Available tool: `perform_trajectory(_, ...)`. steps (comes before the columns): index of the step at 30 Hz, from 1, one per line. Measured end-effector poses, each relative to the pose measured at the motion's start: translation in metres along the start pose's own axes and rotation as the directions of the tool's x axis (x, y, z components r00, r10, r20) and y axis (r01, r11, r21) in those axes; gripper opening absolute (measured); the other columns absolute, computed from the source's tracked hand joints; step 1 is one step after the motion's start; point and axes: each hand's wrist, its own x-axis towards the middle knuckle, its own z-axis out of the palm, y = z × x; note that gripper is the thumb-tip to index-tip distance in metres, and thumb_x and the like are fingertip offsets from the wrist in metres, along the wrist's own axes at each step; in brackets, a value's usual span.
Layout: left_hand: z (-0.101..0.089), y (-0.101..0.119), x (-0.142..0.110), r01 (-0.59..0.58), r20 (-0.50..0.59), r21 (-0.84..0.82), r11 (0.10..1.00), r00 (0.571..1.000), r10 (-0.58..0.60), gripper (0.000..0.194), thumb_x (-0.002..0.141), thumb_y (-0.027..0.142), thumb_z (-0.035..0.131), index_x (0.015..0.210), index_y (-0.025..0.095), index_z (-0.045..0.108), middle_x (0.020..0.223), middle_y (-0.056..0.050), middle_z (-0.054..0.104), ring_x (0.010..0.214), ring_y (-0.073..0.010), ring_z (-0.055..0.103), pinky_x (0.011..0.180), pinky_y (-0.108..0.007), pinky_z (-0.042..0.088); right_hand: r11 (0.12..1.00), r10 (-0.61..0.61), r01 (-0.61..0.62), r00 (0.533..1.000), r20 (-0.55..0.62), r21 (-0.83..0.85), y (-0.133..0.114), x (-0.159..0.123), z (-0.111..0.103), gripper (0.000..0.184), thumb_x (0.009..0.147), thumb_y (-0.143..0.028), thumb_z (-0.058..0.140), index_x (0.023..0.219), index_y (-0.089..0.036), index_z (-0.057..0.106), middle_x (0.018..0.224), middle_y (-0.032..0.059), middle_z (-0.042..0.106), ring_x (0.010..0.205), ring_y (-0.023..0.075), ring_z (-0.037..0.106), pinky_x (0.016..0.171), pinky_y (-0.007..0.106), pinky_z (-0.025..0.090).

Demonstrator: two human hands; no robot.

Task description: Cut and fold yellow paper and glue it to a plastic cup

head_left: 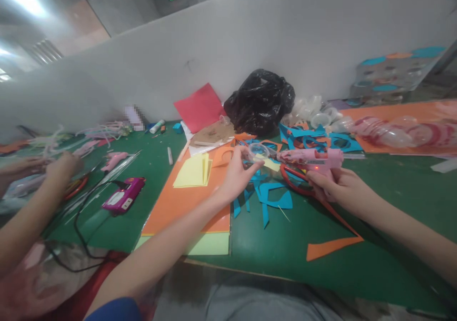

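My left hand (235, 175) reached in from the lower left of my view, its blue sleeve (110, 311) just showing at the bottom edge. My forearm crossed over an orange card sheet (185, 216), and my fingertips (252, 155) were pinched almost closed on the rim of a small clear round plastic cap (258, 151). My right hand (337, 187) came in from the right, its fingers curled firmly around the grip of a pink hot glue gun (310, 159), which I held level with its nozzle pointing toward the cap. A small red light glowed on the gun's body.

Directly beneath the glue gun lay red-handled scissors (293, 180), close to my right hand, and a scrap of yellow paper (268, 164) sat just to its left, under the cap. Scattered blue paper cutouts (274, 199) spread below and behind it on the green tabletop (271, 249). Farther left of the gun stood folded yellow paper (192, 171) on the orange sheet. Behind the gun were a black plastic bag (260, 102) and a heap of clear plastic cups (314, 114). Well to the left of the gun, a co-worker's hands (62, 166) worked beside a magenta corded device (123, 196).
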Motion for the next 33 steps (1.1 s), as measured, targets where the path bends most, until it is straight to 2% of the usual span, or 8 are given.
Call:
perform_trajectory(5,-0.001,0.003,0.0,0.005,-0.001,-0.009,1.0,1.0,-0.005,0.028,0.086,0.03,0.07,0.096,0.023,0.045,0.1,-0.003,0.057,0.095,-0.0166,0.058,0.073,-0.031,0.045,0.999,-0.028,0.028,1.0,-0.01,-0.031,-0.001,-0.001,0.0,0.068,0.071,-0.087,0.047,0.048,-0.023,0.054,0.051,0.0063,0.06,0.055,0.0193,0.053,0.064,0.035,0.043)
perform_trajectory(10,0.0,0.001,-0.001,-0.004,-0.002,-0.01,1.0,1.0,0.004,0.028,0.086,0.032,0.07,0.097,0.023,0.045,0.102,-0.005,0.057,0.096,-0.0175,0.058,0.074,-0.033,0.046,0.999,-0.03,0.029,0.999,-0.031,-0.038,-0.007,-0.003,0.0,0.074,0.064,-0.095,0.044,0.044,-0.024,0.052,0.047,0.0061,0.056,0.049,0.0179,0.049,0.058,0.033,0.039)
perform_trajectory(17,0.0,0.0,0.0,0.001,-0.005,0.0,1.0,1.0,-0.001,0.028,0.087,0.03,0.07,0.098,0.022,0.045,0.102,-0.003,0.056,0.096,-0.0161,0.057,0.074,-0.03,0.044,0.999,-0.031,0.03,0.999,-0.027,-0.039,-0.009,-0.003,0.0,0.074,0.065,-0.094,0.045,0.044,-0.024,0.05,0.047,0.0055,0.055,0.051,0.0175,0.048,0.059,0.033,0.039)
perform_trajectory(25,0.0,0.0,0.0,0.014,-0.018,0.005,1.0,1.0,-0.014,0.027,0.088,0.03,0.069,0.098,0.023,0.045,0.105,-0.005,0.057,0.098,-0.0171,0.058,0.074,-0.031,0.044,1.0,0.004,-0.004,0.995,-0.099,-0.004,-0.011,-0.003,-0.002,0.07,0.06,-0.092,0.048,0.043,-0.023,0.051,0.05,0.0057,0.055,0.054,0.0183,0.05,0.062,0.034,0.041)
perform_trajectory(28,0.0,0.0,-0.001,0.003,0.012,0.005,1.0,1.0,-0.003,0.027,0.088,0.031,0.069,0.101,0.023,0.045,0.107,-0.005,0.059,0.098,-0.0176,0.058,0.076,-0.032,0.044,0.999,-0.009,0.012,0.998,-0.057,0.051,-0.016,-0.005,-0.004,0.069,0.061,-0.09,0.049,0.041,-0.024,0.047,0.049,0.0049,0.053,0.053,0.0169,0.047,0.06,0.033,0.04)
perform_trajectory(33,0.0,0.008,-0.005,-0.077,0.122,0.033,0.997,0.99,0.072,0.025,0.089,0.032,0.068,0.104,0.023,0.05,0.111,-0.006,0.061,0.104,-0.0197,0.059,0.086,-0.035,0.047,0.995,-0.024,0.023,1.0,0.009,0.099,-0.019,-0.007,-0.004,0.066,0.064,-0.086,0.052,0.041,-0.023,0.048,0.048,0.004,0.053,0.05,0.0151,0.045,0.056,0.032,0.038)
